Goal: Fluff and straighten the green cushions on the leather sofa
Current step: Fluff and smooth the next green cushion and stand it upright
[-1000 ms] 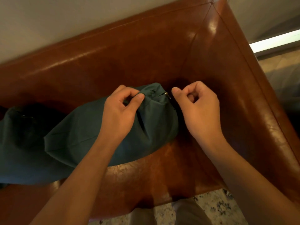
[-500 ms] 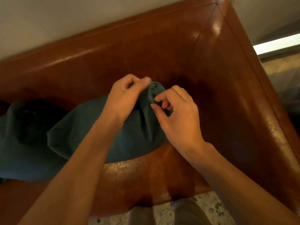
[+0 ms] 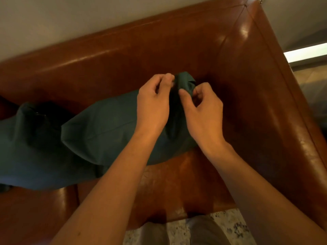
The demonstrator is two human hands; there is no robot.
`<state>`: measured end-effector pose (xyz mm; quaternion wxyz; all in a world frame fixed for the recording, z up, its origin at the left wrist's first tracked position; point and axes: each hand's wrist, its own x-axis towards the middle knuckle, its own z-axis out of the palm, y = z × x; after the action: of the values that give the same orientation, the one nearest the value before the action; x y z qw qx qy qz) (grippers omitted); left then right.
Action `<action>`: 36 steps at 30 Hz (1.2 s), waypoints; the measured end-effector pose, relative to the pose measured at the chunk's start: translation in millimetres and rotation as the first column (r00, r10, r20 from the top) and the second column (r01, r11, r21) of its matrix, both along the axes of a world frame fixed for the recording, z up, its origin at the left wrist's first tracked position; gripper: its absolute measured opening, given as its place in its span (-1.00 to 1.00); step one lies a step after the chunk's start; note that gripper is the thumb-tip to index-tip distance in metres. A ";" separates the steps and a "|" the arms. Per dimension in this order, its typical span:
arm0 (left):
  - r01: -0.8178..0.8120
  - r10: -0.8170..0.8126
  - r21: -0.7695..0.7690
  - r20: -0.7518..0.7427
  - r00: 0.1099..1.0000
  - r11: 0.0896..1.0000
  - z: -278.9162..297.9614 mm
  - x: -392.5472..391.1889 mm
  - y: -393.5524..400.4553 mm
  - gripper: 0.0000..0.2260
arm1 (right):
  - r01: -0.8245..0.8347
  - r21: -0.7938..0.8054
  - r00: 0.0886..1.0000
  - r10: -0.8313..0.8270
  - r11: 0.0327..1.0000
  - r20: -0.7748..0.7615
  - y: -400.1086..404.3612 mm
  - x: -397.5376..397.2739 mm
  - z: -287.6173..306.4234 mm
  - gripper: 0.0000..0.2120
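Note:
A dark green cushion (image 3: pixel 109 128) lies on the seat of the brown leather sofa (image 3: pixel 177 183), its right end raised toward the sofa's corner. My left hand (image 3: pixel 154 105) pinches the fabric near that raised top corner. My right hand (image 3: pixel 203 110) pinches the same corner from the right, thumb and forefinger on the cloth. A second green cushion (image 3: pixel 30 144) lies to the left, partly under the first one and cut off by the frame's edge.
The sofa's backrest (image 3: pixel 123 55) runs across the top and its armrest (image 3: pixel 283 112) closes the right side. A speckled floor (image 3: pixel 178 230) and my trouser legs show at the bottom. A pale wall stands behind the sofa.
My right hand moved left from beside the cushion onto its top corner and took hold. Both hands have lifted that corner a little toward the backrest.

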<state>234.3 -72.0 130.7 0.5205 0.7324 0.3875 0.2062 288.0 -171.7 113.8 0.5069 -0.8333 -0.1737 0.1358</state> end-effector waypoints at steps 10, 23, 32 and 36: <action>0.332 -0.139 0.438 -0.416 0.899 0.836 -35.9 -52.1 -1.6 -0.60 | 0.168 -0.005 0.976 -0.167 0.986 -0.137 4.2 -0.2 -6.8 -0.70; 0.375 0.017 0.577 -0.560 0.828 0.725 -48.1 -76.8 6.1 -0.47 | 0.255 -0.189 0.966 -0.240 0.948 0.098 -3.5 28.2 -2.7 -0.69; 0.362 -0.020 0.499 -0.567 0.824 0.787 -54.5 -92.0 34.3 -0.51 | -0.547 -0.443 0.736 0.660 0.710 0.149 67.5 -46.5 -11.0 -0.55; 0.399 0.038 0.486 -0.670 0.742 0.777 -71.2 -95.2 54.6 -0.43 | -0.432 -0.695 0.694 0.704 0.575 0.152 72.2 -24.0 -44.2 -0.48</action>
<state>139.0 -17.4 59.6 0.1120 0.9189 0.3784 -0.0020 263.9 -99.5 69.6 0.0868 -0.8532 -0.4876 0.1639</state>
